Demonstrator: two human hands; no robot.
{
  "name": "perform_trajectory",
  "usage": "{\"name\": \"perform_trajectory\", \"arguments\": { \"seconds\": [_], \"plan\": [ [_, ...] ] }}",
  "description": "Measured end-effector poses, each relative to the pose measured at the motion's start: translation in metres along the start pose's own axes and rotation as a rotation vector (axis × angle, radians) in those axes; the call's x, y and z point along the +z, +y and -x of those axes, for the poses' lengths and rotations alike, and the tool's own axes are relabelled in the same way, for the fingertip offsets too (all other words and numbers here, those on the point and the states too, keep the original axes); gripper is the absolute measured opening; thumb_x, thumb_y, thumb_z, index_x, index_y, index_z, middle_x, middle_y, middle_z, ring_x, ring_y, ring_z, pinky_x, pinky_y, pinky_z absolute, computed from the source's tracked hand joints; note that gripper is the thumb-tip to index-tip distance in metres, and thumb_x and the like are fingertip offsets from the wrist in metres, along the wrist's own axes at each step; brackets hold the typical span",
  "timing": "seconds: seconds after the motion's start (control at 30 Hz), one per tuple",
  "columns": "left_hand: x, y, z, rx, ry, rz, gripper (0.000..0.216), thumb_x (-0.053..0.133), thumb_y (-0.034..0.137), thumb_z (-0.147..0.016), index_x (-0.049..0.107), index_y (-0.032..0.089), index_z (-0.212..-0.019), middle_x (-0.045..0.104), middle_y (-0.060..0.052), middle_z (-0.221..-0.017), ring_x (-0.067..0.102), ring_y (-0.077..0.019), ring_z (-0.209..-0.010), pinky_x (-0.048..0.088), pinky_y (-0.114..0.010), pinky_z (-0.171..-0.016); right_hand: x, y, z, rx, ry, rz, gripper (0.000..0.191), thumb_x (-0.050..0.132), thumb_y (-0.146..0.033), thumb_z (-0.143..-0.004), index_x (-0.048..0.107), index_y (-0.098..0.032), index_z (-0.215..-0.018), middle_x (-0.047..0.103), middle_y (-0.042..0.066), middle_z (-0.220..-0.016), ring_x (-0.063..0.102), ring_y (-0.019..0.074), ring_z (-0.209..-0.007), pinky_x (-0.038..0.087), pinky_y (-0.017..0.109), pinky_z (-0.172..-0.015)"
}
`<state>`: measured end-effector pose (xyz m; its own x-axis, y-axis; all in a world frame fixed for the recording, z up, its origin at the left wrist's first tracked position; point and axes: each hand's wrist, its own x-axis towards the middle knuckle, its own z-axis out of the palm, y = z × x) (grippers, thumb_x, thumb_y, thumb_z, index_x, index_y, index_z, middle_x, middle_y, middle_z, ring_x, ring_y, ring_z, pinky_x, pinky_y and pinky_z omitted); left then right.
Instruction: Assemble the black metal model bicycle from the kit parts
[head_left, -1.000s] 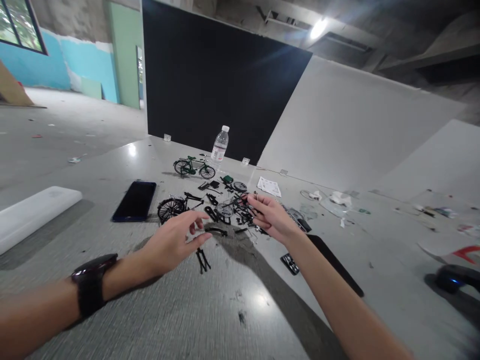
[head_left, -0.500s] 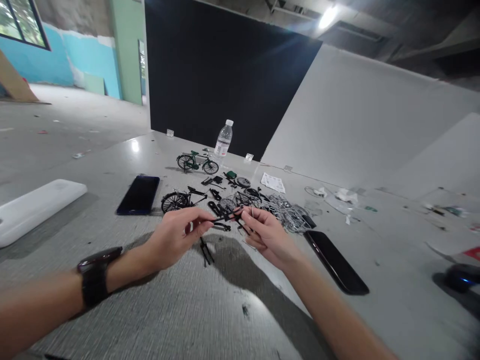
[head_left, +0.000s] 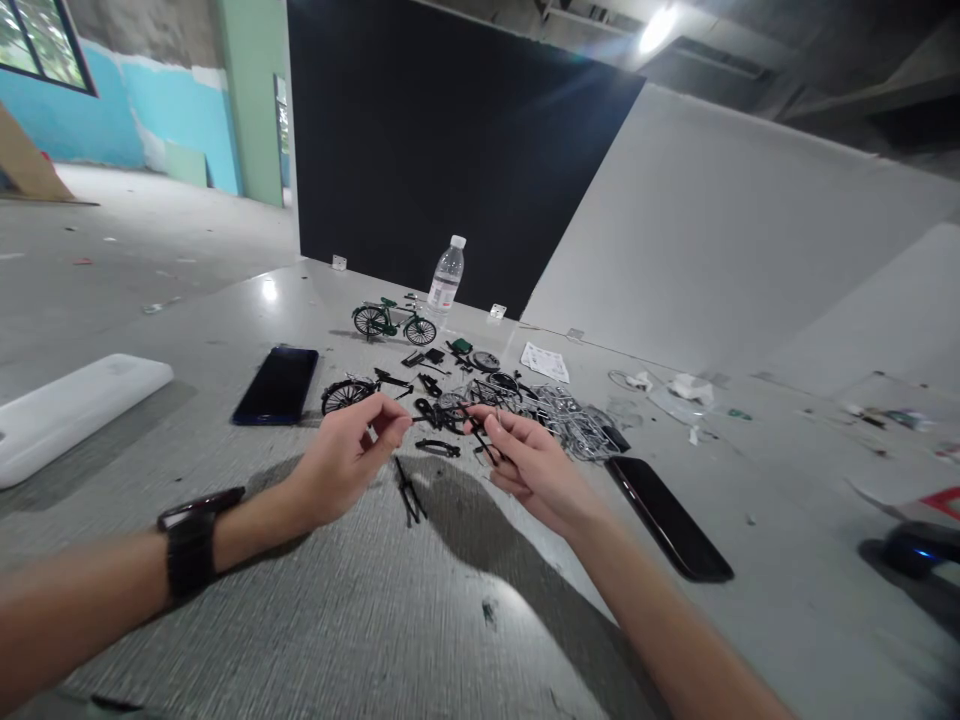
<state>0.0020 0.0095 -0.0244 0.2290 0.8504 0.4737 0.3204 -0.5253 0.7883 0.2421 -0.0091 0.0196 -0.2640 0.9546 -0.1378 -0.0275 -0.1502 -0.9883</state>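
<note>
The left hand (head_left: 341,465) pinches one end of a thin black rod (head_left: 439,419) between thumb and forefinger. The right hand (head_left: 525,465) pinches the other end, fingers curled around it. The rod hangs just above the table (head_left: 360,620), level between the two hands.

Below it lie a curved black piece (head_left: 437,448) and a black fork (head_left: 409,492). Just beyond are a half-built black bike (head_left: 352,393) and a heap of clear plastic parts (head_left: 574,425). A dark phone (head_left: 276,385) lies to the left and a black phone (head_left: 667,518) to the right. Further back stand a green model bike (head_left: 394,320) and a water bottle (head_left: 447,275).
</note>
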Motion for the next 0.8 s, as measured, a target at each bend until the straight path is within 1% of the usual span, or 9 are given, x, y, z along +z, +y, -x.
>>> {"name": "perform_trajectory", "arguments": {
  "seconds": [0.1,0.23,0.4,0.43,0.5,0.57,0.6,0.7,0.8],
  "plan": [
    [0.000,0.000,0.000,-0.003,0.005,-0.005,0.021,0.050,0.034,-0.101,0.059,0.019,-0.089,0.059,0.001,-0.074,0.055,-0.0136,-0.065,0.044,-0.025,-0.057,0.001,0.002,-0.002,0.026,-0.024,0.063,0.043,0.067,-0.052,-0.093,0.067,-0.021,-0.123,0.025,-0.010,-0.061,0.015,0.0060,-0.048,0.015,0.023,-0.043],
    [-0.002,0.001,0.001,0.004,0.005,-0.027,0.022,0.046,0.030,-0.101,0.053,0.019,-0.083,0.056,0.002,-0.072,0.053,-0.0132,-0.063,0.042,-0.025,-0.057,0.001,0.001,-0.001,-0.015,0.020,0.145,0.045,0.064,-0.053,-0.094,0.065,-0.021,-0.126,0.026,-0.010,-0.062,0.015,0.0068,-0.048,0.015,0.024,-0.043],
    [-0.002,0.003,-0.001,0.064,-0.058,-0.058,0.020,0.047,0.027,-0.101,0.055,0.019,-0.085,0.057,0.003,-0.073,0.053,-0.0128,-0.065,0.042,-0.024,-0.059,0.006,-0.005,0.004,-0.048,-0.027,0.306,0.042,0.054,-0.055,-0.098,0.067,-0.021,-0.119,0.022,-0.009,-0.062,0.016,0.0076,-0.047,0.015,0.025,-0.044],
    [-0.002,0.004,-0.001,0.077,-0.070,-0.062,0.020,0.047,0.027,-0.101,0.056,0.019,-0.084,0.056,0.003,-0.072,0.053,-0.0125,-0.064,0.041,-0.023,-0.058,0.009,-0.005,0.004,-0.073,-0.011,0.372,0.041,0.052,-0.055,-0.099,0.068,-0.021,-0.117,0.026,-0.009,-0.062,0.017,0.0079,-0.047,0.016,0.025,-0.044],
    [-0.001,0.005,-0.002,0.114,-0.089,-0.074,0.022,0.047,0.027,-0.102,0.056,0.019,-0.083,0.056,0.003,-0.071,0.052,-0.0122,-0.064,0.040,-0.023,-0.057,0.015,-0.004,0.005,-0.167,0.054,0.525,0.037,0.049,-0.052,-0.101,0.068,-0.022,-0.110,0.043,-0.005,-0.065,0.027,0.0090,-0.048,0.022,0.026,-0.045],
    [0.000,0.005,-0.001,0.154,-0.107,-0.091,0.021,0.047,0.027,-0.102,0.057,0.019,-0.084,0.057,0.003,-0.072,0.052,-0.0123,-0.065,0.040,-0.023,-0.059,0.020,-0.001,0.004,-0.279,0.127,0.664,0.032,0.049,-0.048,-0.102,0.067,-0.022,-0.105,0.061,0.001,-0.080,0.041,0.0115,-0.056,0.032,0.027,-0.051],
    [0.001,0.005,-0.001,0.169,-0.117,-0.103,0.021,0.047,0.027,-0.102,0.057,0.019,-0.085,0.057,0.003,-0.073,0.053,-0.0124,-0.066,0.041,-0.023,-0.060,0.022,0.001,0.004,-0.320,0.152,0.720,0.031,0.048,-0.047,-0.102,0.067,-0.022,-0.105,0.064,0.003,-0.085,0.047,0.0133,-0.061,0.036,0.027,-0.055],
    [0.002,0.005,0.000,0.197,-0.137,-0.137,0.022,0.047,0.026,-0.103,0.057,0.018,-0.085,0.058,0.002,-0.075,0.054,-0.0130,-0.068,0.041,-0.024,-0.062,0.026,0.003,0.005,-0.359,0.154,0.834,0.031,0.046,-0.047,-0.103,0.067,-0.024,-0.109,0.068,0.004,-0.089,0.056,0.0177,-0.072,0.042,0.029,-0.064],
    [0.002,0.005,0.000,0.207,-0.140,-0.150,0.022,0.047,0.026,-0.103,0.057,0.018,-0.085,0.058,0.002,-0.075,0.054,-0.0134,-0.068,0.041,-0.025,-0.063,0.028,0.002,0.006,-0.357,0.063,0.860,0.031,0.045,-0.045,-0.104,0.065,-0.024,-0.113,0.070,0.005,-0.100,0.061,0.0200,-0.085,0.046,0.031,-0.074]
  ]
}}
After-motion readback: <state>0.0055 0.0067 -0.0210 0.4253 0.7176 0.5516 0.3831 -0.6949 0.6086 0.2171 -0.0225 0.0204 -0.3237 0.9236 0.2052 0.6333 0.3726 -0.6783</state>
